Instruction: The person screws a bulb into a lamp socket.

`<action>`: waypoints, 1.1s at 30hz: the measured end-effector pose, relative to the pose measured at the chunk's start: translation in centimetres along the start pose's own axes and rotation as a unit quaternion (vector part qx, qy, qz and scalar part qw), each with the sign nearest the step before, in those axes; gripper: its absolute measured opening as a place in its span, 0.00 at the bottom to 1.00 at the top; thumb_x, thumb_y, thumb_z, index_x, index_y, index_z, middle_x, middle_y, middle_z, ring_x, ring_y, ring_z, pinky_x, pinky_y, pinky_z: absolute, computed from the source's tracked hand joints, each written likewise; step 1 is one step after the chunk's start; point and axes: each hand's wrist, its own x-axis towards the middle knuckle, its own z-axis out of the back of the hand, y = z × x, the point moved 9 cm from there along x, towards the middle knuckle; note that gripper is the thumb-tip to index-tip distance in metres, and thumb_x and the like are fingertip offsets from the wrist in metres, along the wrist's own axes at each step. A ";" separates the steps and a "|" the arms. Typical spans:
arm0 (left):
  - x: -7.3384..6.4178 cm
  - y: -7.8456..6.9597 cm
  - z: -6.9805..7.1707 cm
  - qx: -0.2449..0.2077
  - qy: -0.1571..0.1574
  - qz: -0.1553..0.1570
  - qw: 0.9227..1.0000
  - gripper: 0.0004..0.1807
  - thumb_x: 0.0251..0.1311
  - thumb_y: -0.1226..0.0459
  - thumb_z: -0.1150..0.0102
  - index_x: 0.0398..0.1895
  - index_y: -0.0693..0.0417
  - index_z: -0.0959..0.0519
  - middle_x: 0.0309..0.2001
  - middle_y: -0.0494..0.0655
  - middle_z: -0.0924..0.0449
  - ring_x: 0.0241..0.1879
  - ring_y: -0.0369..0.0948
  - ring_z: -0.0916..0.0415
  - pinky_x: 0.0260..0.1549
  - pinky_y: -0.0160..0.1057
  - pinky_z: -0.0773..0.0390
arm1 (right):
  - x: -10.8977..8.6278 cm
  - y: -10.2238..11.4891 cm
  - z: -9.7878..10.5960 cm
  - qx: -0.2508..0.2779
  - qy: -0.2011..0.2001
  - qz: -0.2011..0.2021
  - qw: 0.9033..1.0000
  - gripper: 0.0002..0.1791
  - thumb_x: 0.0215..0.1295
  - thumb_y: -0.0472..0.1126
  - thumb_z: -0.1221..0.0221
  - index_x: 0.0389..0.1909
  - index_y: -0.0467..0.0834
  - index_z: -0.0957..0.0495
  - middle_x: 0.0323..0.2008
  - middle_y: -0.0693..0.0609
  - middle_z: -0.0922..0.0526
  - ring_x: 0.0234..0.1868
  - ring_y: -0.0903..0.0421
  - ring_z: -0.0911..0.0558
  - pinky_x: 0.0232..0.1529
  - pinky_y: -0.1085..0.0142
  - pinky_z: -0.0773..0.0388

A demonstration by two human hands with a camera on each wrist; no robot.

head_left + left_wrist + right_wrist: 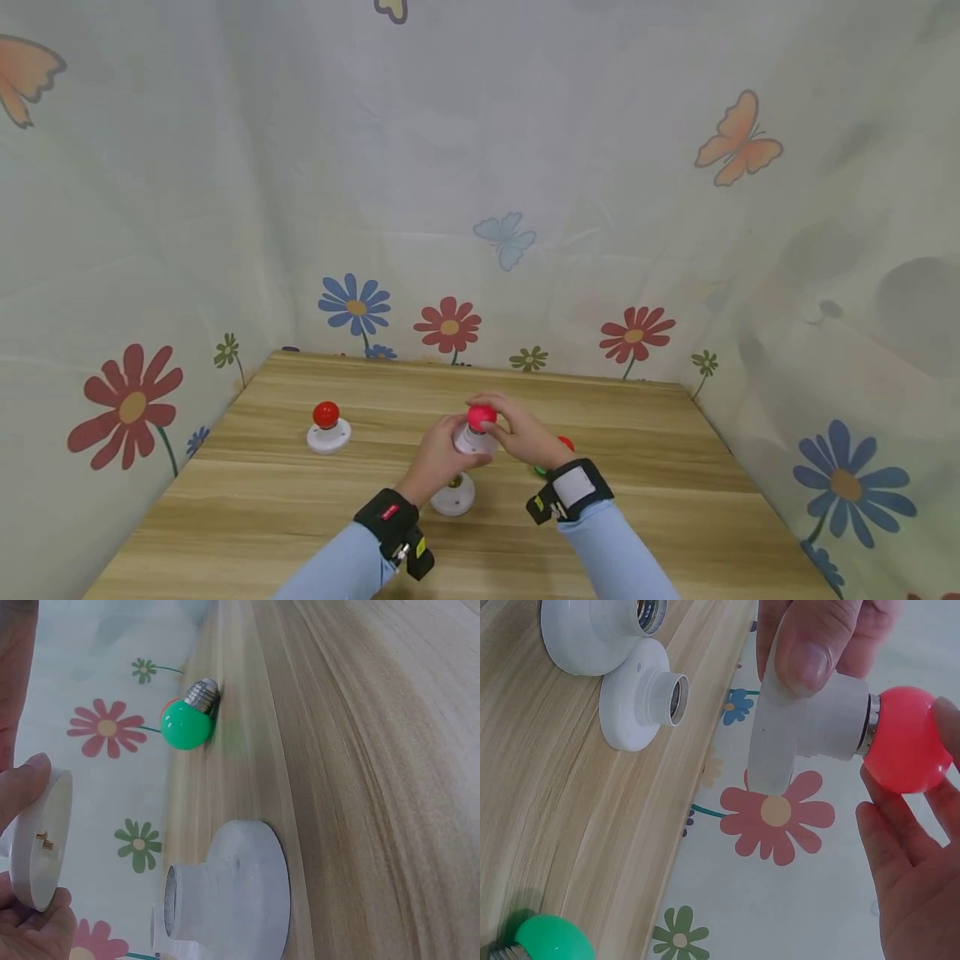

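Head view: my left grip holds a white socket; my right grip pinches the red bulb at its mouth. Both are raised above the bench, left of a green bulb.

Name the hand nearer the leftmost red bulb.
Left. The left hand, holding a white socket, is right of the red bulb; the right hand, holding another bulb, is farther right.
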 end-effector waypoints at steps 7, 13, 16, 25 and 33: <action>0.0 0.1 -0.2 -0.002 0.009 0.007 1.000 0.35 0.49 0.52 0.27 0.61 0.52 0.27 0.54 0.50 0.24 0.51 0.47 0.24 0.51 0.51 0.21 | 0.2 -1.0 0.2 -0.039 -0.046 -0.080 0.995 0.24 0.62 0.44 0.36 0.58 0.46 0.26 0.51 0.50 0.25 0.51 0.52 0.23 0.54 0.56 0.20; -0.1 0.1 -0.2 -0.004 0.007 0.003 1.000 0.35 0.49 0.52 0.27 0.61 0.52 0.27 0.53 0.50 0.24 0.52 0.47 0.24 0.52 0.52 0.21 | 0.2 -1.1 0.2 -0.038 -0.060 -0.106 0.992 0.24 0.60 0.47 0.35 0.57 0.47 0.25 0.50 0.51 0.25 0.50 0.52 0.23 0.52 0.56 0.19; 0.0 0.2 -0.1 -0.002 0.005 0.005 1.000 0.35 0.49 0.53 0.27 0.61 0.52 0.27 0.54 0.49 0.24 0.51 0.47 0.24 0.51 0.51 0.21 | 0.3 -1.0 0.1 -0.034 -0.050 -0.083 0.995 0.26 0.62 0.46 0.36 0.61 0.47 0.28 0.52 0.50 0.26 0.53 0.51 0.24 0.54 0.53 0.21; 0.3 0.3 0.0 -0.002 0.000 0.006 1.000 0.35 0.49 0.53 0.27 0.61 0.53 0.27 0.53 0.49 0.24 0.50 0.47 0.24 0.50 0.51 0.21 | 0.1 -0.4 -0.2 0.018 0.011 0.009 1.000 0.27 0.68 0.35 0.44 0.68 0.46 0.35 0.68 0.46 0.32 0.67 0.47 0.32 0.64 0.49 0.30; 0.1 0.4 -0.2 -0.005 -0.001 -0.006 1.000 0.34 0.49 0.52 0.27 0.60 0.54 0.26 0.52 0.49 0.23 0.49 0.46 0.24 0.49 0.49 0.20 | 0.2 -0.6 -0.5 0.002 0.005 -0.003 1.000 0.27 0.66 0.32 0.43 0.66 0.40 0.34 0.62 0.42 0.28 0.62 0.47 0.28 0.62 0.50 0.28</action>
